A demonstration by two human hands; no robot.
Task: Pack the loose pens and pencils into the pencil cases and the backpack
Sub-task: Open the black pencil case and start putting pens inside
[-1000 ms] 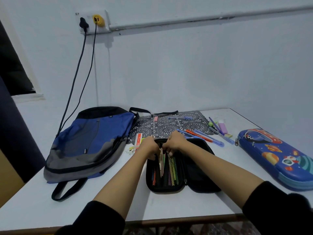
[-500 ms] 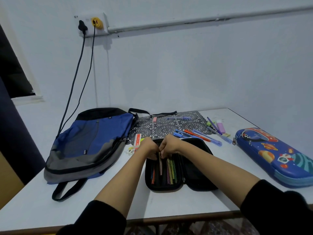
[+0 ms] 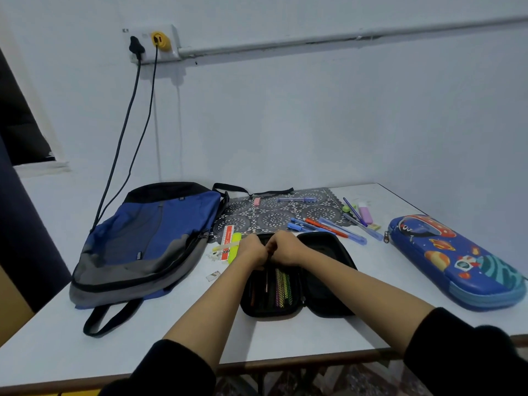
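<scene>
- Meeting knuckle to knuckle over the far end of the open pencil case, left hand & right hand curl fingers under; can't tell what they pinch.
- Pencils lie in the case's left half, lengthwise, just below the hands.
- Loose pens lie beyond the case, nearer right hand; both forearms stretched fwd.

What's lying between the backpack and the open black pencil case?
A yellow highlighter, a red-and-white ruler and a small paper scrap, as the head view shows.
</scene>
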